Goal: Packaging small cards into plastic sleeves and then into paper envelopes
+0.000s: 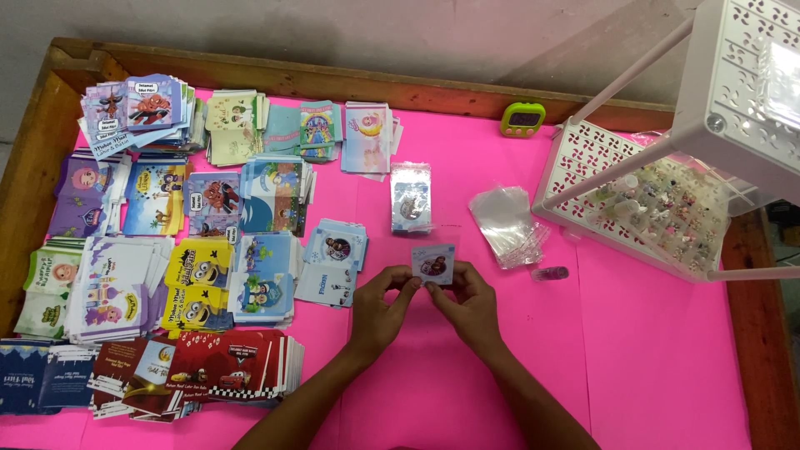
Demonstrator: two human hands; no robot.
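Both my hands meet at the middle of the pink table, pinching one small printed card in a clear sleeve. My left hand grips its lower left edge; my right hand grips its lower right edge. Just beyond the card lies a stack of sleeved cards. To its right rests a pile of empty clear plastic sleeves. A small stack of light blue cards sits left of my left hand.
Many stacks of colourful printed cards cover the left half of the pink table. A white perforated shelf rack stands at the right. A green timer sits at the back edge. A small purple object lies near the sleeves.
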